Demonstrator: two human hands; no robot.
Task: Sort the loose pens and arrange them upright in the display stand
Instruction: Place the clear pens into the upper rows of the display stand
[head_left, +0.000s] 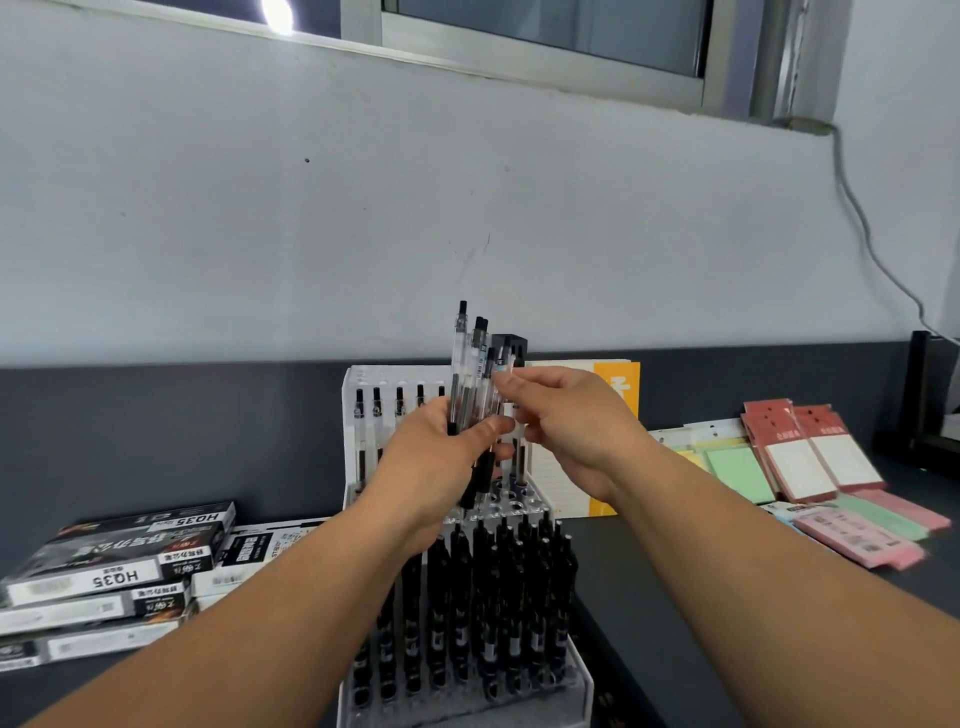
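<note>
Above the white tiered plastic display stand (583, 691), a left hand (441, 460) grips a bundle of slim clear-barrelled black-tipped pens (469, 374) low on their barrels. The right hand (571, 431) pinches one between its fingers (508, 388). The pens look light, stiff and slick, so a mid-barrel hold seems best.

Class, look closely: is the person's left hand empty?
No, the left hand grips a bunch of clear pens, held upright above the display stand.

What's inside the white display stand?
In the white plastic display stand, black pens fill front rows; clear pens line the back row. The left hand and right hand hide middle holes.
</note>
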